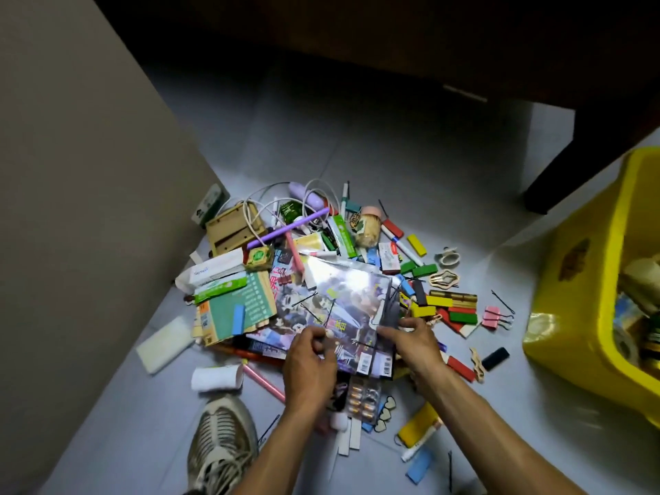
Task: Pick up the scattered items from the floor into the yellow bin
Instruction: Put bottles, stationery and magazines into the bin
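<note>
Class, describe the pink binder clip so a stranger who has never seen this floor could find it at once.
Start at the yellow bin on the right and look just left of its near corner, at the pile's right edge. The pink binder clip lies there on bare floor, right of the green block. It is the only pink clip with black wire handles, which point toward the bin.

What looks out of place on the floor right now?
The whole heap lies jumbled on the floor beside the yellow bin. A glossy magazine sits tilted atop it, both hands at its near edge: left hand, right hand.
</note>
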`<action>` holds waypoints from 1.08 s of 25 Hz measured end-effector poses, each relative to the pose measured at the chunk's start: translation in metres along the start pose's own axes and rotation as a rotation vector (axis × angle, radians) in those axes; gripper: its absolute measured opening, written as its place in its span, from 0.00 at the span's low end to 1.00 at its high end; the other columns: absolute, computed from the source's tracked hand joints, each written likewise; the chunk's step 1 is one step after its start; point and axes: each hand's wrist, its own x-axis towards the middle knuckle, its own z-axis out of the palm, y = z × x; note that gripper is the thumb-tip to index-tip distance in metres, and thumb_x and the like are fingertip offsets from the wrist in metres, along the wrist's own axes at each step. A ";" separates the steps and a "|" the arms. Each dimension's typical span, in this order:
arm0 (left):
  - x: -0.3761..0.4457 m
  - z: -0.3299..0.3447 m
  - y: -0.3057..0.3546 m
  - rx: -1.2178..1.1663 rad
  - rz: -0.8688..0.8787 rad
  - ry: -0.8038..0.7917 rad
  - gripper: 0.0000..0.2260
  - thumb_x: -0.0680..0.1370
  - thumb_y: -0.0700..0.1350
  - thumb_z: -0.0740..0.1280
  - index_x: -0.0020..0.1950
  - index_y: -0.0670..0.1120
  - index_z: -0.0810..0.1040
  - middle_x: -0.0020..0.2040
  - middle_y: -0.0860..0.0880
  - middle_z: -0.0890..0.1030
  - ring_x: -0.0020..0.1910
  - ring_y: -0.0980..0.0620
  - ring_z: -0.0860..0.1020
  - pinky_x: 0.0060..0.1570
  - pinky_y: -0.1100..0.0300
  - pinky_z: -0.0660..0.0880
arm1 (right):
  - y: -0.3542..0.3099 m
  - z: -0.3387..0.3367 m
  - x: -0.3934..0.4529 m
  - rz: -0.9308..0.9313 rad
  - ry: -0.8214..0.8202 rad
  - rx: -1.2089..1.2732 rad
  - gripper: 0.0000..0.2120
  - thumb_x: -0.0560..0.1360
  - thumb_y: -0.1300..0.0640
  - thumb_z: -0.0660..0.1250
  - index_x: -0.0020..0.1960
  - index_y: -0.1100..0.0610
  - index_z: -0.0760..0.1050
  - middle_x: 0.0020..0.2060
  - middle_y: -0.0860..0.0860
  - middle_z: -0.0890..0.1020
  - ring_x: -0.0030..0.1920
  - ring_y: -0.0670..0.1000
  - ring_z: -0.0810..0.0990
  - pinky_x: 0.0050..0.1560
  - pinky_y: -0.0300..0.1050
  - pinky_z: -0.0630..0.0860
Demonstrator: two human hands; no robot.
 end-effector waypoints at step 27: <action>-0.097 0.024 0.166 -1.511 -0.313 -0.663 0.20 0.77 0.49 0.59 0.63 0.41 0.79 0.59 0.39 0.82 0.59 0.39 0.78 0.64 0.43 0.71 | -0.039 -0.156 -0.133 -0.562 0.254 0.660 0.15 0.76 0.67 0.68 0.61 0.57 0.77 0.55 0.56 0.85 0.57 0.61 0.82 0.60 0.64 0.76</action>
